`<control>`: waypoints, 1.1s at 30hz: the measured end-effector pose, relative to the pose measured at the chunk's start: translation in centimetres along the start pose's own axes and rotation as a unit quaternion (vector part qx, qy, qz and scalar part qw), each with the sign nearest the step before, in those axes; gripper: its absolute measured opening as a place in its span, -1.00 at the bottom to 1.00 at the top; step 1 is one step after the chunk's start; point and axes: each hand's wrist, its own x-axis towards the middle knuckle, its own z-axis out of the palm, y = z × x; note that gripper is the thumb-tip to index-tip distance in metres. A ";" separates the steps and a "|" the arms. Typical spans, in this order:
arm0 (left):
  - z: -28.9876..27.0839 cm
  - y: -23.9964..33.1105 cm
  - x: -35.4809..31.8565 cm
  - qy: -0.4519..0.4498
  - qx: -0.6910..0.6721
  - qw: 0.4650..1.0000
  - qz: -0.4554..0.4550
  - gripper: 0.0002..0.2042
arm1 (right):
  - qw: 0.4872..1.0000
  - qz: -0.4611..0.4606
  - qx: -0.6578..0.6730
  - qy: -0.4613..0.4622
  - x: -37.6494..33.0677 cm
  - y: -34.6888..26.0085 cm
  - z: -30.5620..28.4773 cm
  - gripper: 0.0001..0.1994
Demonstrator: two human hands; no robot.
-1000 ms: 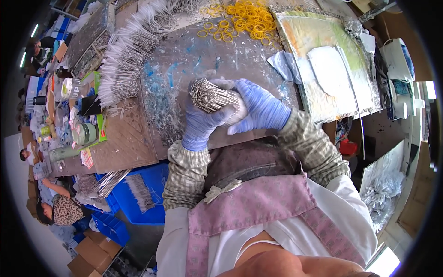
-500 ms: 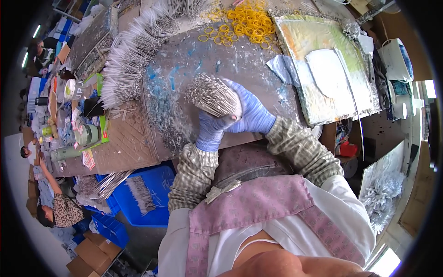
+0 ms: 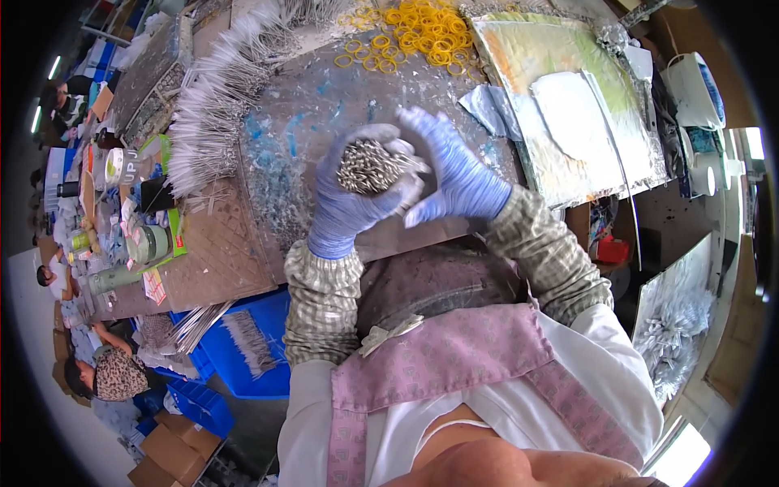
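My left hand (image 3: pixel 345 199), in a blue glove with pale fingers, wraps round a thick bundle of thin wire stems (image 3: pixel 369 166). The blunt silver ends face up toward me; the rest of the bundle is hidden by the hand. To the right of it, my right hand (image 3: pixel 458 166) is open in a matching glove. Its fingers are spread and curved toward the bundle, with a gap between. Both hands are above the grey, blue-stained worktop (image 3: pixel 280 174).
Bunches of white-tufted wire brushes (image 3: pixel 207 122) line the worktop's left side. Yellow rubber bands (image 3: pixel 434 32) lie at the far edge. A stained board (image 3: pixel 527 65) is on the right. Blue bins (image 3: pixel 268 325) stand below at left. Co-workers (image 3: pixel 114 369) are at far left.
My right hand has come off the bundle and opened to the right. The bundle has turned from lying tilted to end-on in my left hand.
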 end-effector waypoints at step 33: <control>-1.5 -7.0 -3.0 -0.097 0.472 0.871 0.099 -0.01 | 0.958 -0.019 -0.265 -0.108 -0.1 2.3 2.5 0.27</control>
